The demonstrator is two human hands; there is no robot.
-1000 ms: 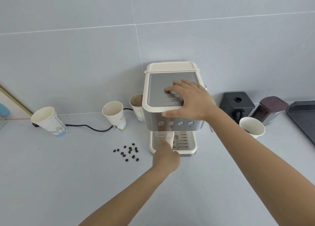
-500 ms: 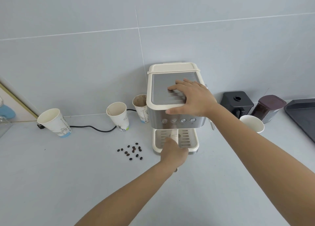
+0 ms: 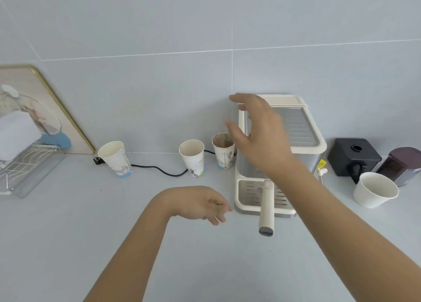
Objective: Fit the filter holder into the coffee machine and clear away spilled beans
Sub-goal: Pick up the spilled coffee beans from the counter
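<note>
Holder point(image 3: 266, 207) sits in the machine point(image 3: 293, 142), its handle pointing straight out toward the near edge of the desk point(image 3: 68, 244), so the fit looks done and the beans are next. Left hand point(image 3: 198, 204) hovers low, just left of the drip tray, fingers loosely curled in a narrow grip; whether it holds anything, I cannot tell. No beans show, likely hidden beneath it. Right hand point(image 3: 257, 133) hangs spread wide, empty, in front of the machine. Best play: sweep the beans together with the left, cup the right as a catcher at the edge
</note>
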